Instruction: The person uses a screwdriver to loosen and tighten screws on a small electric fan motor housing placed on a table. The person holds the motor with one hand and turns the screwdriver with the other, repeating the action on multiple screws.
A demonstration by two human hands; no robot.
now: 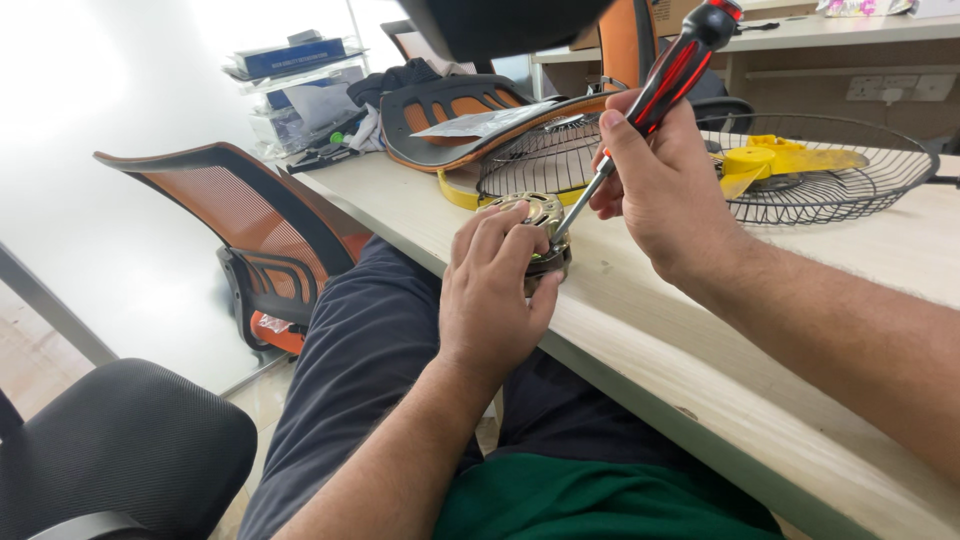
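Head view, left hand (490,300) hides motor (541,212), screwdriver (655,88) tip perhaps seated

A pale wooden tabletop (640,330) runs diagonally from upper middle to lower right. An orange mesh chair (255,235) stands at left, a black chair (120,440) in the lower left corner. Bright light washes out the white wall (100,80) at upper left. Wooden shelves (850,40) cross the upper right.
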